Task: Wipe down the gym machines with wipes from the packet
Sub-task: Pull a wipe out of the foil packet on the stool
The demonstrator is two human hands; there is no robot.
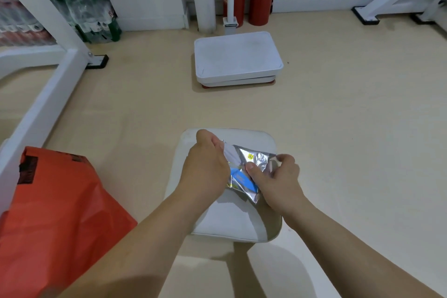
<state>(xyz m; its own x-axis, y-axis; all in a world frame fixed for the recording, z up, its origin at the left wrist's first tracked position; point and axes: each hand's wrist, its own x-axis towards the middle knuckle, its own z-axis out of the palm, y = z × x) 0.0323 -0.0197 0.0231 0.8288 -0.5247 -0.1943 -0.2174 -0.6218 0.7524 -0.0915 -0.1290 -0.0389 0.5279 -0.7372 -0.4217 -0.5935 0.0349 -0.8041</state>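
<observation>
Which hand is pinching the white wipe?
The left hand: its fingers pinch the white wipe poking out of the packet. The right hand only holds the silver packet itself.

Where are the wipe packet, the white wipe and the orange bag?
wipe packet [260, 159], head view, crinkled silver foil.
white wipe [231, 153], head view, part emerging from packet.
orange bag [55, 201], head view, middle of its side.

Crinkled glossy foil packet [244, 172], smooth matt white padded seat [229, 220], shiny orange plastic bag [55, 213].
</observation>
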